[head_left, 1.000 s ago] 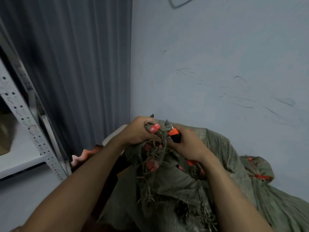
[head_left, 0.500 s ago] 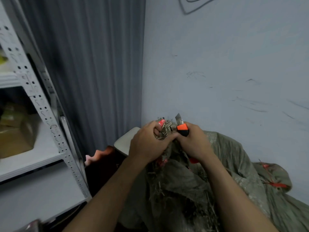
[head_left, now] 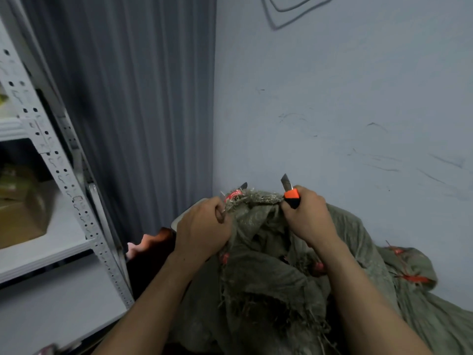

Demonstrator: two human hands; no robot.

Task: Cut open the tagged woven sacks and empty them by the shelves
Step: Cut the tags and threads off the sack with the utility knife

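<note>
Since 0.5 seconds ago the 2 hands have moved apart. They were close together at the neck of the woven sack (head_left: 268,272), and now the neck is pulled wide between them.

The person's left hand (head_left: 202,231) is curled around the left edge of the sack mouth, just below the red tag (head_left: 233,196), which sticks up above the fist. The right hand (head_left: 307,219) grips the orange utility knife (head_left: 291,197) and seems also to pinch the right edge of the fabric. The blade points up and is free of the cloth. The sack stands in front of the person, in the corner by the wall, with the shelves (head_left: 84,213) near it on the left.

I judge that the closing of this 1 sack is now cut, because the mouth spreads and frayed threads hang from it. What is inside I cannot see, and nothing is poured out yet, so the emptying is left to do. A 2nd sack (head_left: 414,267) lies behind on the right. Its red tie looks closed, so it probably waits for the same cut.
</note>
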